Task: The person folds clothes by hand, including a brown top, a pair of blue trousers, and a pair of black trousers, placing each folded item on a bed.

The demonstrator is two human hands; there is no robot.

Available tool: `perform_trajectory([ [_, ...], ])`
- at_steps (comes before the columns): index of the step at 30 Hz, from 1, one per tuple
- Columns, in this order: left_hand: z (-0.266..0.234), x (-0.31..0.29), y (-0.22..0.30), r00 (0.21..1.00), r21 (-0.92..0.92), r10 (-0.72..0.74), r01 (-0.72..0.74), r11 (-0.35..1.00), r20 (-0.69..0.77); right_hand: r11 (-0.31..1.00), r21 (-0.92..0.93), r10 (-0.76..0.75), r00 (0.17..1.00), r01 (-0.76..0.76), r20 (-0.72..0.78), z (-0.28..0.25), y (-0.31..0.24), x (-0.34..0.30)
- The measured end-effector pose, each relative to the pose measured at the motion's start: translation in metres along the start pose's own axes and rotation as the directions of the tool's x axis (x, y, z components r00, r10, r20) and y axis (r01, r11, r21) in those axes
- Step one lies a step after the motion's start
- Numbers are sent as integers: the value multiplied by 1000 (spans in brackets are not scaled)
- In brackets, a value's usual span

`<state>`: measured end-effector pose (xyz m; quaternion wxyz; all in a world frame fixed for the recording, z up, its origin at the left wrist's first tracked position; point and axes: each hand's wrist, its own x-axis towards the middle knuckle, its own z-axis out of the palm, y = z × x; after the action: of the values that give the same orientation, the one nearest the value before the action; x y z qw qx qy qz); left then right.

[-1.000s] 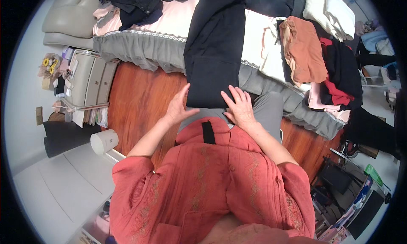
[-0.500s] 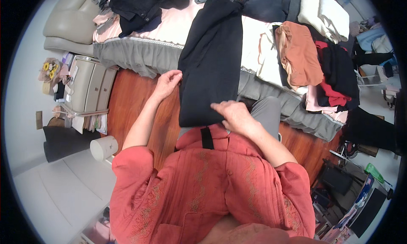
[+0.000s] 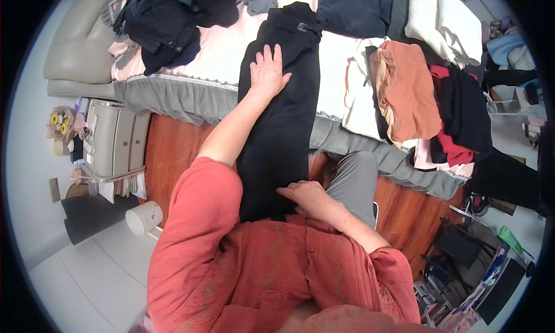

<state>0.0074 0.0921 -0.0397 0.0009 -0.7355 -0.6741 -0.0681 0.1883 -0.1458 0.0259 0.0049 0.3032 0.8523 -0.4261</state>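
Note:
A pair of black trousers (image 3: 277, 142), folded lengthwise, stretches from the bed down to my lap, its waistband at the far end. My left hand (image 3: 267, 73) lies flat on the cloth below the waistband, fingers spread. At the near end, my right hand (image 3: 312, 199) is closed on the right edge of the trousers; some of its fingertips are hidden against the dark fabric.
To the right on the bed (image 3: 222, 92) lie an orange-brown garment (image 3: 407, 93), folded white knitwear (image 3: 442, 23) and black clothes (image 3: 465, 107). Dark clothes (image 3: 165, 29) are heaped at the left. A cabinet (image 3: 118, 133) and a white bin (image 3: 144, 218) stand on the left.
My left hand has moved from beside the trousers' left edge, forward and right onto their upper part. The trousers' near end sits lower in view, and my right hand stays near it.

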Motion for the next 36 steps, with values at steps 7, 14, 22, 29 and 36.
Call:
perform_trajectory([
  [7,23,80,-64,976,-180,-212,200,963,-47,997,77,23,998,-28,61,-5,22,12],
  [14,38,37,-236,655,-789,-613,609,80,442,997,62,40,996,-45,81,-8,21,21],
  [22,54,-174,-228,627,-715,-484,699,4,610,998,-31,49,995,-46,90,-6,0,22],
  [29,-32,-234,-129,917,-866,-235,387,316,323,995,-99,-10,1000,12,26,-24,-13,18],
  [36,-106,-218,-70,847,-756,528,-311,575,53,989,-131,-72,997,73,10,-43,-42,3],
])
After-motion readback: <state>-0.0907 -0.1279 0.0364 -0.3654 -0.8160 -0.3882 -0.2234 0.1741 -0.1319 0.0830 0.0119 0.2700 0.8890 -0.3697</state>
